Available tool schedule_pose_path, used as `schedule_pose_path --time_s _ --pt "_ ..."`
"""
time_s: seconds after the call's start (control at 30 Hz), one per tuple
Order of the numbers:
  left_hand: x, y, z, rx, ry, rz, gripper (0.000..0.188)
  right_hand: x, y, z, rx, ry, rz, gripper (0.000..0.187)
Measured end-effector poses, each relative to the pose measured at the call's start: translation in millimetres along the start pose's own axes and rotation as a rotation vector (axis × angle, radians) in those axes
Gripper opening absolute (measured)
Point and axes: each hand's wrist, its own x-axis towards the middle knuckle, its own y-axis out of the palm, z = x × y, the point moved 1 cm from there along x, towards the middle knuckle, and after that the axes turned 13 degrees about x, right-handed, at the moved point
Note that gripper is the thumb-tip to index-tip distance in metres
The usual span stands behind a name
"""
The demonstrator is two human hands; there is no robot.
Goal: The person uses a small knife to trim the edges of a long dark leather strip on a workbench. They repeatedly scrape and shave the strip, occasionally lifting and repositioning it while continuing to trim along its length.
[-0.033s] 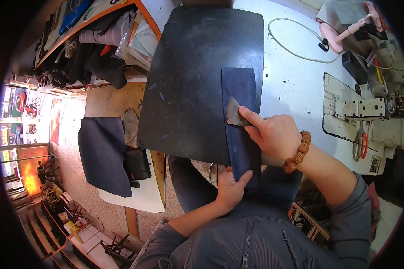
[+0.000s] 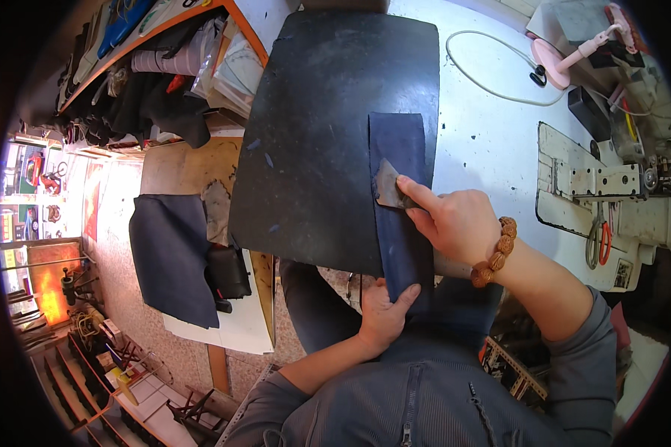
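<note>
A long dark blue strip of leather point(image 2: 399, 138) lies on a black cutting board point(image 2: 328, 134), its near end hanging past the board's front edge toward my lap. My right hand point(image 2: 455, 223), wearing a bracelet of brown beads, is closed around a skiving knife point(image 2: 388, 186). The index finger presses on its flat grey blade, which rests on the strip's left edge. A pale rounded handle shows partly below the palm. With thumb on top and fingers underneath, my left hand point(image 2: 386, 316) pinches the strip's near end.
Left of the board, a larger dark blue leather piece point(image 2: 171, 253) and a black case point(image 2: 229, 272) lie on a lower surface. On the white table at right stand a sewing machine point(image 2: 611, 179), scissors with orange handles point(image 2: 604, 242) and a pink stand point(image 2: 550, 65) with a cable.
</note>
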Motion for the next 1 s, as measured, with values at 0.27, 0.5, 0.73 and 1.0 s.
schedule_pose_path --time_s 0.27,0.5,0.73,1.0 --pt "0 -1 6 -0.025 -0.011 0.068 0.015 23 -6 -8 -0.018 0.039 -0.012 0.036" --pt "-2 -3 4 -0.027 -0.052 0.074 0.013 40 -9 -14 0.004 0.049 -0.028 0.041" --pt "-2 -2 5 -0.026 0.018 0.047 0.013 50 -10 -21 -0.008 0.072 -0.025 0.039" --pt "-4 4 5 -0.081 -0.042 -0.007 0.018 59 -9 -21 -0.065 0.107 -0.021 0.038"
